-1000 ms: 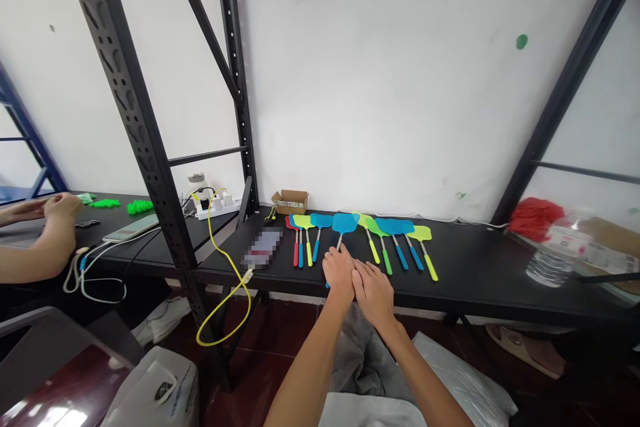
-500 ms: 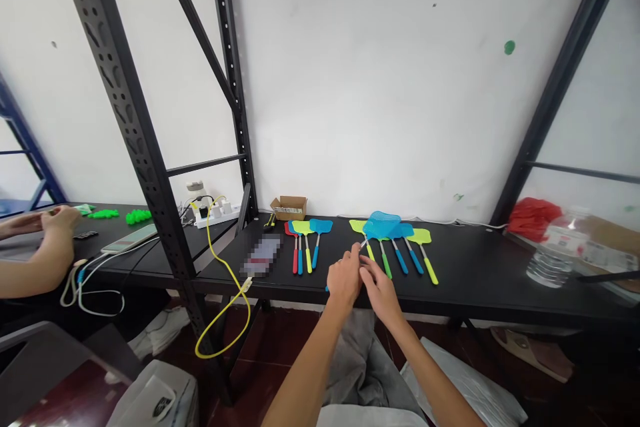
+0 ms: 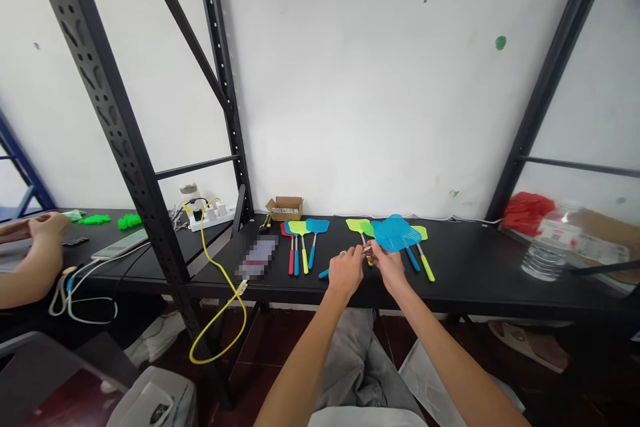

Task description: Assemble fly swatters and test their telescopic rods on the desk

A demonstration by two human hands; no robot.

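Note:
A blue fly swatter [image 3: 397, 232] is held up above the black table, its mesh head pointing right. My left hand [image 3: 347, 274] is closed around its handle side, with the blue handle end poking out at the left. My right hand [image 3: 388, 267] pinches the metal rod close to the head. Behind the held swatter lie more fly swatters, among them a yellow-green one [image 3: 427, 268] at the right; some are partly covered by my hands and the blue head. To the left, several others rest side by side, including a red-handled swatter [image 3: 291, 260] and a blue swatter [image 3: 313, 255].
A pixelated phone [image 3: 259, 256] with a yellow cable [image 3: 220, 264] lies left, near a small cardboard box [image 3: 286, 207]. A water bottle [image 3: 549, 247] and red bag [image 3: 527, 212] stand right. Beyond the shelf post [image 3: 115, 120], another person's hands [image 3: 47, 224] are visible.
The held blue swatter has swung right and its head lies flatter. My right hand has moved up to the rod near the head. The view has shifted slightly.

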